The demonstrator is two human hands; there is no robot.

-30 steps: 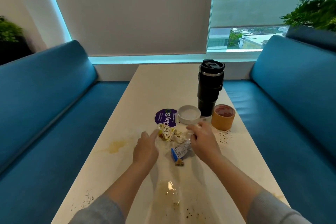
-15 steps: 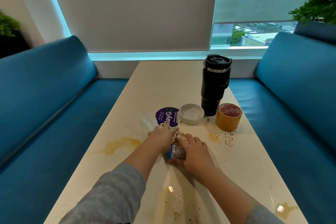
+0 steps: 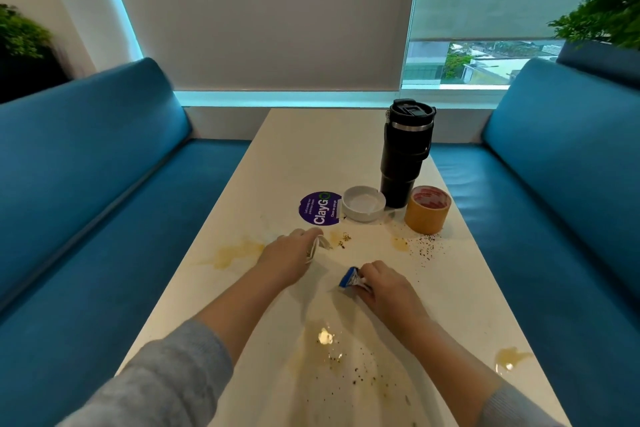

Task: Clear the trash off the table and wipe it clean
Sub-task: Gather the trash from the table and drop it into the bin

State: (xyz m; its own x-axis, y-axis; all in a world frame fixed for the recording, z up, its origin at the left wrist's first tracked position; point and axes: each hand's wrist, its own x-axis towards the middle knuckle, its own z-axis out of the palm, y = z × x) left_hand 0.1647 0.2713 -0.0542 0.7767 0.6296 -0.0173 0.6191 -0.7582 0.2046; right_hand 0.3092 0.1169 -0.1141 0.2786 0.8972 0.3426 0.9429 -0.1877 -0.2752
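We find the left hand (image 3: 287,256) knuckles-up on the table (image 3: 311,149), fingers curled round a crumpled white wrapper (image 3: 316,243) that sticks out past the fingertips. The right hand (image 3: 386,286), nearer the person and apart from the left, grips a blue wrapper (image 3: 350,278) whose blue end juts out to its left. Both pieces touch or lie just above the tabletop; we cannot tell which.

Beyond the left hand lies a round purple sticker (image 3: 318,206), with a white ashtray (image 3: 363,203) touching its right edge. A black tumbler (image 3: 405,152) stands upright behind the ashtray, and a tape roll (image 3: 427,210) sits just right of it. Nothing stands between the hands and these.

Count: two wrappers, one per hand; one sticker, one ashtray, one tumbler, one tape roll. Yellowish stains (image 3: 235,251): five that we can make out. Dark specks (image 3: 427,248) lie in three scatters. Two blue benches (image 3: 104,184) flank the table.
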